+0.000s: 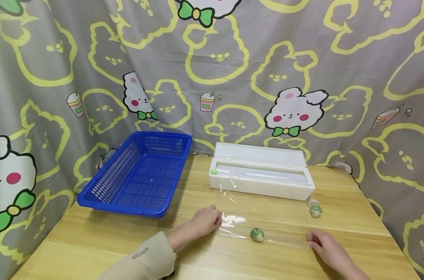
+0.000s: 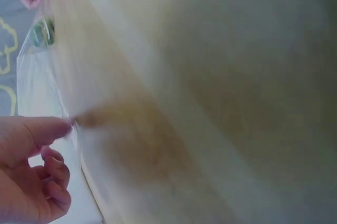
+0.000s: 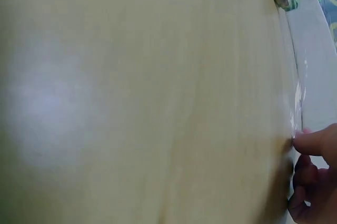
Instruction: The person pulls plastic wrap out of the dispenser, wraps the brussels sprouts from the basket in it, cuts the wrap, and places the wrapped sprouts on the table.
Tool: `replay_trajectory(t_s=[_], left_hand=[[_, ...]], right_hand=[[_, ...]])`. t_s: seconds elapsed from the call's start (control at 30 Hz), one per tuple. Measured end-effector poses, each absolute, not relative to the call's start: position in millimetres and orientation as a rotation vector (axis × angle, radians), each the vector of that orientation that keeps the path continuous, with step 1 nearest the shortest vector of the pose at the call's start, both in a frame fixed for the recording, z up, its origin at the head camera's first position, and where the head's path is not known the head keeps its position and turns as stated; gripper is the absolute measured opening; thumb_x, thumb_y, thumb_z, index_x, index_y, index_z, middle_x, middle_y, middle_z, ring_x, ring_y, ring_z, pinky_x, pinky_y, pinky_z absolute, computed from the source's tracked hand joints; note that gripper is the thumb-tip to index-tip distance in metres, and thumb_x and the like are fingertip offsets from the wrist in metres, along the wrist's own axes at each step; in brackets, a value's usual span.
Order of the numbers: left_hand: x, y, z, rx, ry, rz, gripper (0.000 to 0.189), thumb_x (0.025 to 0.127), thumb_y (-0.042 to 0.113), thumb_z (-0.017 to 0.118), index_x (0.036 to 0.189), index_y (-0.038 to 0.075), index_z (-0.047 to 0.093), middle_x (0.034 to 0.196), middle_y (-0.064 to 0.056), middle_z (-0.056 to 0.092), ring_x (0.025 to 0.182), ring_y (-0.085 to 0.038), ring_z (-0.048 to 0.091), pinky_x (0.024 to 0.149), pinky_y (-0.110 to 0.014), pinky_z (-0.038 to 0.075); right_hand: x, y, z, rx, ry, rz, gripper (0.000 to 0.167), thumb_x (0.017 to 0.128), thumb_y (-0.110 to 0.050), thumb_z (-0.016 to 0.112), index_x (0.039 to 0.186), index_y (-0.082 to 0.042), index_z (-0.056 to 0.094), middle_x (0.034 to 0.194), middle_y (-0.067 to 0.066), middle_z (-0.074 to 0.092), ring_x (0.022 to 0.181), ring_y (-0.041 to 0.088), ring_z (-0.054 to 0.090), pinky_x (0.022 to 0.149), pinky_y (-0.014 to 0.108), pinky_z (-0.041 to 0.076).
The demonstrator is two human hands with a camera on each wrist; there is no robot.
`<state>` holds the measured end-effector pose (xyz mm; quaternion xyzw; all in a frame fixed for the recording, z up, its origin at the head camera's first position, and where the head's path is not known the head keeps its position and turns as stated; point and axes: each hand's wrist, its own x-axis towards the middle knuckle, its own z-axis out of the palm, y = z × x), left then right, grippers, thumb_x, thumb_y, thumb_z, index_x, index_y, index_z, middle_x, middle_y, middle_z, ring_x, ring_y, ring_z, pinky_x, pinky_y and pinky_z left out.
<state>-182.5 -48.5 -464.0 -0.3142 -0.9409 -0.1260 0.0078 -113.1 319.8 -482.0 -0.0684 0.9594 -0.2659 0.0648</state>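
A sheet of clear plastic wrap (image 1: 233, 220) stretches from the white dispenser box (image 1: 261, 187) toward the near side of the table. My left hand (image 1: 205, 220) pinches its near left corner between thumb and finger. At the near right corner, my right hand (image 1: 325, 245) pinches the film the same way. Between the two hands lies a Brussels sprout (image 1: 257, 234), green with a paler base, near the film's front edge. In the left wrist view the left thumb (image 2: 50, 128) presses on the film edge; the right wrist view shows the right thumb (image 3: 316, 142) doing likewise.
A blue plastic basket (image 1: 138, 182) stands at the left with nothing in it. The dispenser's lid (image 1: 261, 153) is raised, showing the film roll (image 1: 261, 174). A wrapped Brussels sprout (image 1: 315, 208) sits by the box's right end. Behind the wooden table (image 1: 359, 217) hangs a patterned curtain (image 1: 233, 93).
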Motion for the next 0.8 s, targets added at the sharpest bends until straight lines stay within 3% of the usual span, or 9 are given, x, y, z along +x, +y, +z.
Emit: replay_trajectory(t_s=[0.13, 0.3, 0.47, 0.63, 0.8], left_hand=[[-183, -48, -465, -1.022, -2.944, -0.438, 0.024, 0.068, -0.003, 0.065, 0.059, 0.019, 0.058, 0.063, 0.008, 0.047, 0.060, -0.004, 0.042, 0.047, -0.018, 0.034], [-180, -50, -464, -0.992, -3.010, -0.509, 0.021, 0.071, -0.002, 0.066, 0.065, 0.019, 0.064, 0.068, 0.008, 0.052, 0.066, -0.005, 0.046, 0.051, -0.021, 0.038], [-179, -52, -462, -0.994, -3.044, -0.507, 0.023, 0.072, -0.003, 0.064, 0.066, 0.019, 0.064, 0.070, 0.007, 0.051, 0.067, -0.006, 0.045, 0.050, -0.022, 0.038], [-181, -52, -457, -1.014, -3.091, -0.444, 0.019, 0.075, 0.002, 0.066, 0.069, 0.020, 0.064, 0.073, 0.006, 0.052, 0.071, -0.008, 0.047, 0.052, -0.024, 0.041], [-182, -49, -451, -1.018, -3.154, -0.439, 0.017, 0.073, 0.003, 0.068, 0.070, 0.020, 0.065, 0.078, 0.006, 0.061, 0.076, -0.011, 0.055, 0.055, -0.026, 0.044]], right_hand=[[-114, 325, -484, -0.362, 2.905, -0.861, 0.017, 0.080, 0.003, 0.061, 0.075, -0.011, 0.052, 0.070, -0.005, 0.043, 0.065, 0.001, 0.034, 0.056, 0.021, 0.032], [-111, 328, -486, -0.375, 2.922, -0.888, 0.014, 0.082, -0.003, 0.061, 0.076, -0.015, 0.057, 0.073, -0.005, 0.043, 0.067, 0.000, 0.033, 0.057, 0.021, 0.032], [-109, 330, -486, -0.401, 2.858, -0.981, 0.003, 0.082, -0.007, 0.061, 0.082, -0.009, 0.063, 0.076, -0.003, 0.045, 0.067, -0.001, 0.033, 0.057, 0.021, 0.035], [-110, 332, -485, -0.352, 2.803, -1.016, 0.010, 0.082, -0.007, 0.062, 0.090, -0.002, 0.065, 0.079, 0.000, 0.047, 0.067, 0.000, 0.034, 0.058, 0.022, 0.036], [-113, 337, -483, -0.440, 2.786, -1.017, 0.010, 0.081, -0.006, 0.063, 0.089, 0.001, 0.065, 0.077, -0.004, 0.049, 0.067, -0.002, 0.035, 0.057, 0.022, 0.036]])
